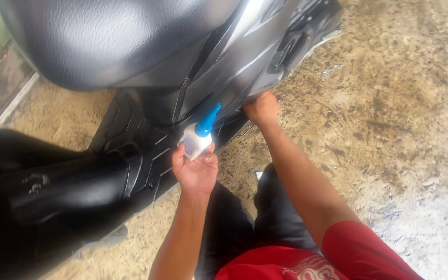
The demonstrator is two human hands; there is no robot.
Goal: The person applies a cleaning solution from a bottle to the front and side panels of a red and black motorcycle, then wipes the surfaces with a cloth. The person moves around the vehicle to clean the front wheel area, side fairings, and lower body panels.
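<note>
Gripping a small white glue bottle (195,142) with a blue nozzle, the left hand (196,170) has its fingers curled shut around the bottle's body, the nozzle tilted toward one o'clock at the grey side panel (234,72) of a scooter; the bottle sits just below the panel's lower edge, above the black ribbed footboard (141,150); the right hand (261,108), at two o'clock from the bottle, presses against the panel's lower edge, though whether its fingers clasp anything I cannot tell; the black seat (99,36) fills the view at eleven o'clock; stained concrete floor (390,129) spreads at three o'clock; a red sleeve (359,249) shows at five o'clock.
</note>
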